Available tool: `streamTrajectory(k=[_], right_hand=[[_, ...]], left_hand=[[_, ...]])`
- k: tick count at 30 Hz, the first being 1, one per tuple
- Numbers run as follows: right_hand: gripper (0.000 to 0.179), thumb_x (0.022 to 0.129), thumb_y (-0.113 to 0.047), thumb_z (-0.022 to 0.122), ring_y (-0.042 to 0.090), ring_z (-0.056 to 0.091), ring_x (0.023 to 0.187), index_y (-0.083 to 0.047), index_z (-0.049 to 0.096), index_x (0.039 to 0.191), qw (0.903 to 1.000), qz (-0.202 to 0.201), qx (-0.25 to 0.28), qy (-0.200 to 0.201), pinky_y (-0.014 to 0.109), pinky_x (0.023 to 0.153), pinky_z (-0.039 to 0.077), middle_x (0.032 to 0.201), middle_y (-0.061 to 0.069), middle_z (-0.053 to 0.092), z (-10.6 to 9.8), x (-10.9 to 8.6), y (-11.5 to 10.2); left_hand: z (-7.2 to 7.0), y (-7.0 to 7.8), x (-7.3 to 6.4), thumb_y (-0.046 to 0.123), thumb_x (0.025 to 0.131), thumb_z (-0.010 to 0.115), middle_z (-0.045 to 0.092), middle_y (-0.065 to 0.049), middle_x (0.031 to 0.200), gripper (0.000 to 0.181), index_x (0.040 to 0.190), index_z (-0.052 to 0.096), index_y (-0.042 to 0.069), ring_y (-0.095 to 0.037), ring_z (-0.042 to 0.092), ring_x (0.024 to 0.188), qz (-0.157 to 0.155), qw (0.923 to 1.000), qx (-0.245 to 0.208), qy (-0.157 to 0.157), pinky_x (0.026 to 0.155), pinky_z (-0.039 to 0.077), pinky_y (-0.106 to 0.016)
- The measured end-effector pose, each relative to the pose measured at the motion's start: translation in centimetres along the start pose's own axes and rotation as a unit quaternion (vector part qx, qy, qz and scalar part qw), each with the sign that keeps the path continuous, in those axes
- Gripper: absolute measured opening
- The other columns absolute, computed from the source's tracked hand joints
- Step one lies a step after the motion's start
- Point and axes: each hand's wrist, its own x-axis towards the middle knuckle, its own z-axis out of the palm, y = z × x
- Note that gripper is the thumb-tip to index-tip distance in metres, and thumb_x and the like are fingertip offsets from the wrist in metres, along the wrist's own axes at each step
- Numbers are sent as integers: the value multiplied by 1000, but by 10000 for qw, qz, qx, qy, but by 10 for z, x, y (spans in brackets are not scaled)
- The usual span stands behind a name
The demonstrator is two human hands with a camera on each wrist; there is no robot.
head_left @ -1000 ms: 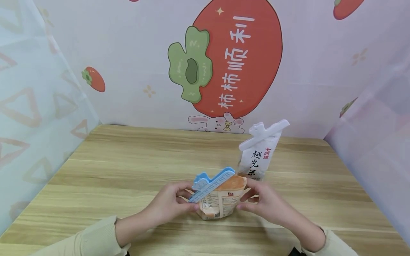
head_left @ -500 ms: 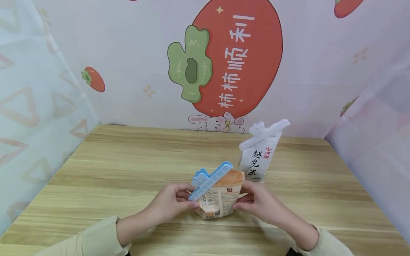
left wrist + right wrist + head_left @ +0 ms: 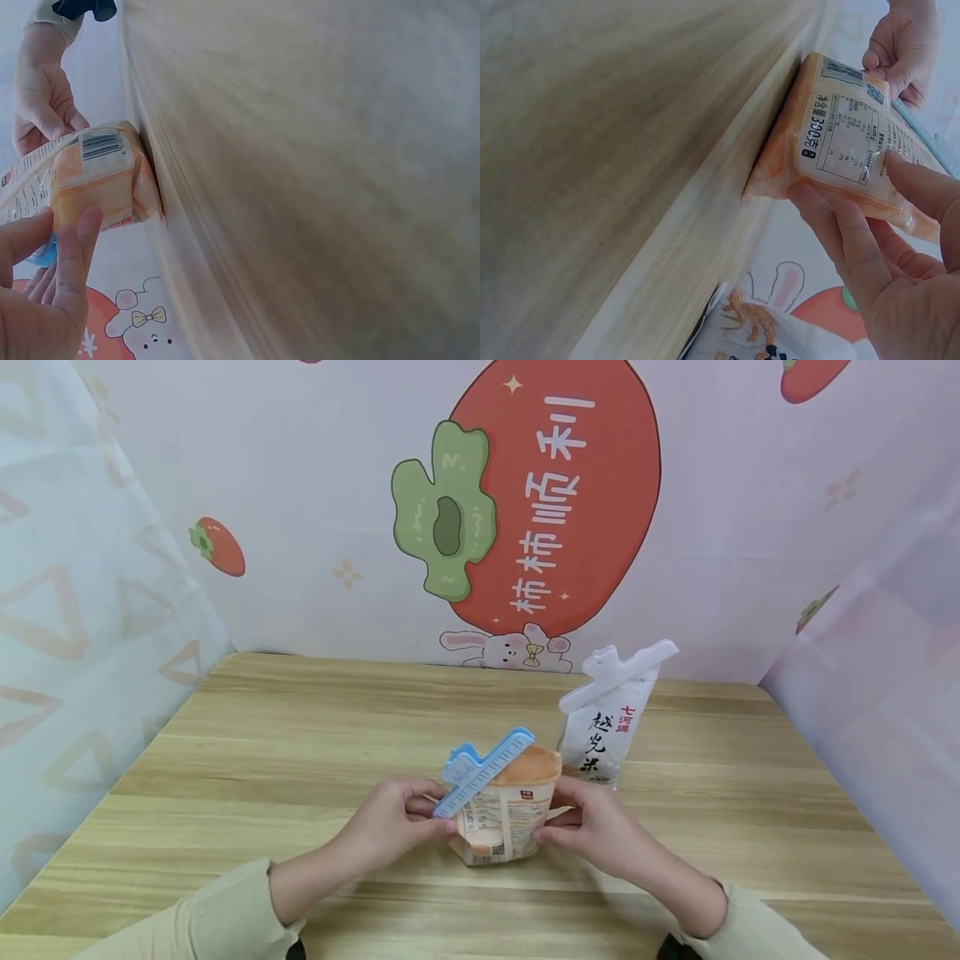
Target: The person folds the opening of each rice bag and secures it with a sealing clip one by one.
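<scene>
An orange and cream food bag stands on the wooden table, its printed back towards me. A blue sealing clip sits slantwise across its top left corner. My left hand holds the bag's left side near the clip's lower end, thumb in front and fingers behind. My right hand grips the right side between thumb and fingers. In the left wrist view the bag's barcode end shows low near the table. The right wrist view shows the thumb on the printed face and fingers along the side.
Behind and to the right stands a white rice bag with a lavender clip slanted over its top. The table runs back to a printed backdrop, with cloth walls at both sides.
The orange bag has shifted left and stands more upright, the clip's upper end rising and moving left. My right hand has moved left with it; the left hand has moved slightly left.
</scene>
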Motion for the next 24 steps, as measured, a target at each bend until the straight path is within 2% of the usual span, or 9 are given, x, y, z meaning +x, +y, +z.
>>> streamTrajectory(k=[6,13,19,24], right_hand=[[49,83,-2,77,29,71,99,7,58,127,9998,-129,-71,104,24,80,59,117,24,66,4,5,-1],[45,83,-5,78,28,72,98,6,61,123,9996,-57,-141,218,24,77,59,112,21,69,3,13,-3],[38,83,-9,79,25,72,97,0,64,117,9990,96,-295,325,23,76,59,110,17,70,5,22,-3],[37,85,-7,78,27,72,97,2,63,117,9991,-2,-200,375,24,75,60,110,20,70,6,28,-3]], left_hand=[[-4,-3,4,10,83,80,75,-17,98,33,110,68,-6,-22,75,88,-3,10000,34,76,71,60,-24],[-11,-7,11,9,84,78,75,-16,96,29,107,69,-6,-20,74,86,219,9997,95,77,70,60,-24],[-17,-9,18,10,86,77,75,-14,97,26,107,70,-4,-18,73,87,131,9997,184,109,71,60,-25],[-20,-11,24,10,86,76,74,-14,97,25,107,70,-4,-18,73,87,112,9993,307,203,72,60,-24]])
